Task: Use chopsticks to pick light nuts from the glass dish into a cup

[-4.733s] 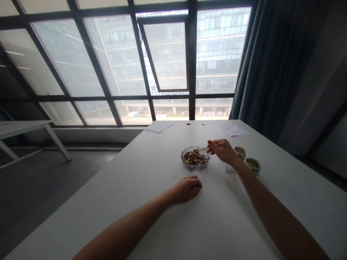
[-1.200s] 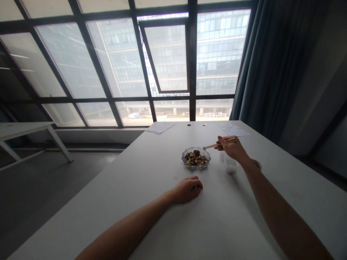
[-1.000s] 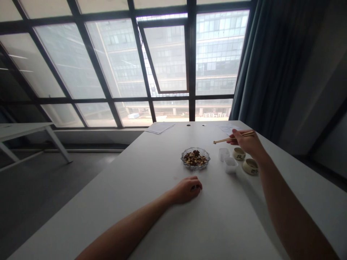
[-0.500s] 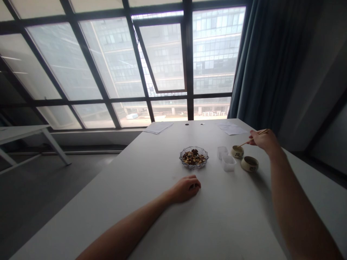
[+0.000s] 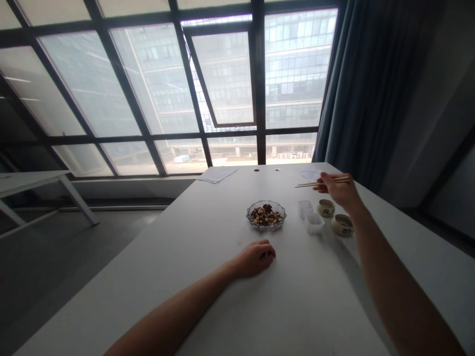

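Note:
A pair of wooden chopsticks points left, level above the table, with my right hand closed around it. Nothing can be made out between the tips. Below the hand are a small beige ceramic pot with a dark character and a second such pot, partly behind my forearm. My left hand rests on the table, fingers curled in, with no object visible in it. Just beyond it stands a scalloped glass bowl of mixed nuts or seeds with darker pieces on top.
Two clear plastic cups stand between the bowl and the pots. Papers lie on the white table at the far left, and another sheet lies behind my right hand. Windows and a blue curtain are behind.
My right hand has moved left, lifting the chopsticks out of the far ceramic pot and swinging them toward the glass bowl's side. My left hand stays where it was.

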`<state>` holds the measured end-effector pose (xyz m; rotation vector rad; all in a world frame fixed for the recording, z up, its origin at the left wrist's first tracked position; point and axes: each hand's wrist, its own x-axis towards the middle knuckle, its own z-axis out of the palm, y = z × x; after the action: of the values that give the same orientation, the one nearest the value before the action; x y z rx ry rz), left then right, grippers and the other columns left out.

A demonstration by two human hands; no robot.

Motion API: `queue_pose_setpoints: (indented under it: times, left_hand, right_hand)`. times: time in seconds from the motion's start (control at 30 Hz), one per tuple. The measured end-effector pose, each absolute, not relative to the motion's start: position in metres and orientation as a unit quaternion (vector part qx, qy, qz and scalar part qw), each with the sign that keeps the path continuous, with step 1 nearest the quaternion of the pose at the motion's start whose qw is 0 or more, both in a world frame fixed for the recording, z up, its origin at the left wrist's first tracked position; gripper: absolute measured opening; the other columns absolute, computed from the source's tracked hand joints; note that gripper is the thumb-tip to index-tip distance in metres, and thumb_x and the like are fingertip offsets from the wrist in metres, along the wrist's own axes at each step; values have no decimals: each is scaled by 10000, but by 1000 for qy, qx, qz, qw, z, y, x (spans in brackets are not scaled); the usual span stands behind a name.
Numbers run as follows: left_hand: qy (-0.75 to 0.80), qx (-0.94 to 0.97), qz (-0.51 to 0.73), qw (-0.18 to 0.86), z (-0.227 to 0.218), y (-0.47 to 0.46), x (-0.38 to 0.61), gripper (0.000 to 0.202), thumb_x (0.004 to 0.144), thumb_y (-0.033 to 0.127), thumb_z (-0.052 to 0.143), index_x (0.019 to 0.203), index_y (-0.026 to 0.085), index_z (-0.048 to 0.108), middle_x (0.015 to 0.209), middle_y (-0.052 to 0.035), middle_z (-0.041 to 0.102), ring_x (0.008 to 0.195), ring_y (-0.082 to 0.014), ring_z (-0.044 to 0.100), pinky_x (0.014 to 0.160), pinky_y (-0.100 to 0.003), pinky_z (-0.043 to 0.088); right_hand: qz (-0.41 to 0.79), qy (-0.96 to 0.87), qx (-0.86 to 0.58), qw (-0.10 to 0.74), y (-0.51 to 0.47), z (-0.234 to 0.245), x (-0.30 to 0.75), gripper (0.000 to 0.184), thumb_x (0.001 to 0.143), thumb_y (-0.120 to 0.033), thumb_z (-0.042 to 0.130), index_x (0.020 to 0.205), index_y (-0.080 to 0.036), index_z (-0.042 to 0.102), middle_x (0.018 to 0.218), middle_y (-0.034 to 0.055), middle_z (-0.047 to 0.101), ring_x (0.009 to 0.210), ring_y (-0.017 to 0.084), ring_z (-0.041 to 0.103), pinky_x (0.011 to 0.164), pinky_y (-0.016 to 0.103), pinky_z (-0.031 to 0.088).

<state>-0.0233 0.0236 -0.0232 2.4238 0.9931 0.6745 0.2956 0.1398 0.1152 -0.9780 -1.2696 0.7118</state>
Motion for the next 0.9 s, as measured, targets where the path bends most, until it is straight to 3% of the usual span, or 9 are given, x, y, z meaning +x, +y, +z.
queue_pose_setpoints:
  times: [0.27,0.53,0.9]
  left_hand:
    - [357,875,247,213,-22,24,-22,175,897,130,589,1008,185,712,970,-34,646,789,-133,583,740,-209,466]
    - [349,878,250,213,-24,25,-28,173,894,126,594,1008,178,713,968,-37,650,802,-138,586,756,-212,471]
    - [351,877,249,213,-23,23,-30,181,889,124,587,1007,176,714,969,-35,650,786,-131,584,740,-207,469]
  right_hand:
    - [376,-643,-391,541,135,82,228,621,707,-743,770,770,-126,746,701,118,759,651,254,772,557,297,643]
    - [443,-640,-359,514,134,51,187,609,719,-745,754,722,-137,721,688,114,756,649,263,771,532,283,612]
    - [436,-608,-394,534,134,37,174,568,731,-733,736,636,-176,678,608,108,735,596,291,763,516,321,626]
